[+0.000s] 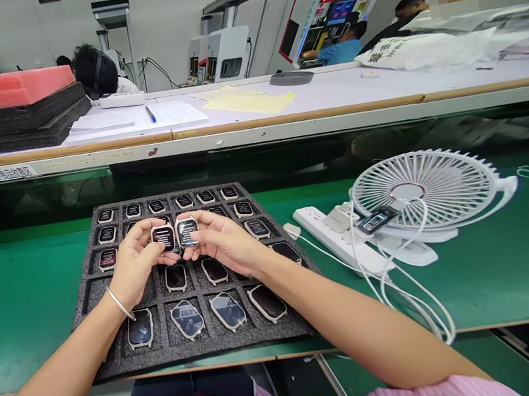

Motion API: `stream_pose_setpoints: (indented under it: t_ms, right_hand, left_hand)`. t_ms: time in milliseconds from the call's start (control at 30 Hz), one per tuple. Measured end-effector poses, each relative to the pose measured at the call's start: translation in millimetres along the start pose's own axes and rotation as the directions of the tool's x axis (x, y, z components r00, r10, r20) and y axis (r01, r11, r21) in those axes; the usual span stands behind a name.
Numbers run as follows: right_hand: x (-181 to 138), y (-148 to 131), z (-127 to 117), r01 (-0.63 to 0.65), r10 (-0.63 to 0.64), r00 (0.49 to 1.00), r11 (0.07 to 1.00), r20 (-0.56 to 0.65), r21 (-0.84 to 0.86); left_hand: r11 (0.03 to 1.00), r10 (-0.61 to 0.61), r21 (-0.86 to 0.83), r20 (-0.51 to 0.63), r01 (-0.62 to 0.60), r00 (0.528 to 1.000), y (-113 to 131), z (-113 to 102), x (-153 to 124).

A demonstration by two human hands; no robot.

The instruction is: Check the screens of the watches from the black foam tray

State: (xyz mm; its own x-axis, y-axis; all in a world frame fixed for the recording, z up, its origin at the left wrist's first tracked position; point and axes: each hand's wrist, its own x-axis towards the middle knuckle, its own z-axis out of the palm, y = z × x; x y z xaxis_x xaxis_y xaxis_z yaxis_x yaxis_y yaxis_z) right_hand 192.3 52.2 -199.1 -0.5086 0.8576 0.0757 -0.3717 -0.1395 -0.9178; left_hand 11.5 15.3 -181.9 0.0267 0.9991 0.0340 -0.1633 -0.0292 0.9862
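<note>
A black foam tray (92, 294) with several pockets lies on the green bench, most pockets holding a smartwatch body. My left hand (131, 267) is closed around one watch body (164, 238), its lit screen facing me. Beside it, my right hand (224, 242) pinches a second watch body (186, 232), also screen up. Both hands hover over the tray's middle rows, the two watches almost touching. A thin bangle (121, 304) circles my left wrist.
A white desk fan (426, 191) lies to the right with another watch (376, 220) on a white power strip (332, 237) and trailing white cables (413, 295). A raised shelf (252, 122) behind holds papers, foam sheets (0, 107) and bags. Other people work beyond it.
</note>
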Motion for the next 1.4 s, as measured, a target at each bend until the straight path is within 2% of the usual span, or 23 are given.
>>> stream_pose_setpoints:
  t_ms: [633, 800, 967, 1200, 1400]
  right_hand:
    - [-0.1, 1.2, -1.1, 0.024, -0.024, 0.999, 0.999, 0.027, -0.033]
    - [-0.6, -0.2, 0.2, 0.018, -0.016, 1.000, 0.998, 0.020, -0.065]
    - [-0.7, -0.3, 2.1, 0.018, -0.019, 1.000, 0.996, -0.017, -0.084]
    - [1.5, -0.5, 2.9, -0.047, 0.046, 0.997, 0.999, -0.058, -0.012]
    - [0.6, -0.1, 2.5, -0.039, 0.036, 0.997, 0.999, -0.064, -0.033]
  left_hand:
    - [0.999, 0.028, 0.018, 0.000, -0.028, 1.000, -2.6, -1.3, 1.0]
    - [1.000, 0.019, -0.016, 0.023, -0.018, 1.000, -2.6, -2.0, 0.5]
    - [0.999, 0.049, 0.022, 0.028, -0.049, 0.998, -4.4, -1.0, 1.6]
    - [0.999, -0.014, -0.033, 0.053, 0.016, 0.998, -3.3, -1.4, 0.8]
    - [0.999, -0.012, -0.049, 0.062, 0.015, 0.998, -2.1, -1.5, -0.3]
